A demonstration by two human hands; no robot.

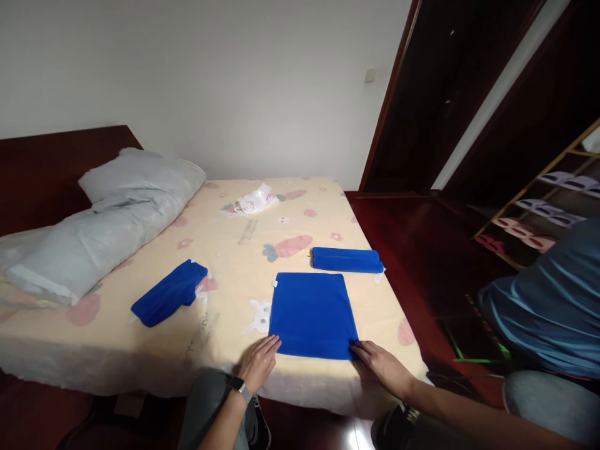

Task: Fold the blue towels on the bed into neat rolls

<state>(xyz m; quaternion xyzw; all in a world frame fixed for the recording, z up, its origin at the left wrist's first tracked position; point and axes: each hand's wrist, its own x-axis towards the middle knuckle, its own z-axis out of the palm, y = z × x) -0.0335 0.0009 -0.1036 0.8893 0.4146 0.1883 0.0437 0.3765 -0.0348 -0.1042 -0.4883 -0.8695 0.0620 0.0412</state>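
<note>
A square blue cloth (312, 315) lies spread flat on the bed, a small white tag at its upper left edge. My left hand (260, 364), with a watch on the wrist, has its fingers closed at the near left corner of this cloth. At the near right corner, the fingers of my right hand (382, 367) pinch the edge. Just beyond lies a second blue cloth (347, 259), folded into a long narrow strip. Off to the left is another folded blue cloth (169, 292), set at a slant with an uneven edge.
The bed has a yellow patterned sheet (225, 250). A crumpled white plastic bag (257, 200) rests near the wall, and a grey quilt (112, 219) is heaped at left. On the right are a seated person's blue clothing (548, 306) and a slipper rack (529, 209).
</note>
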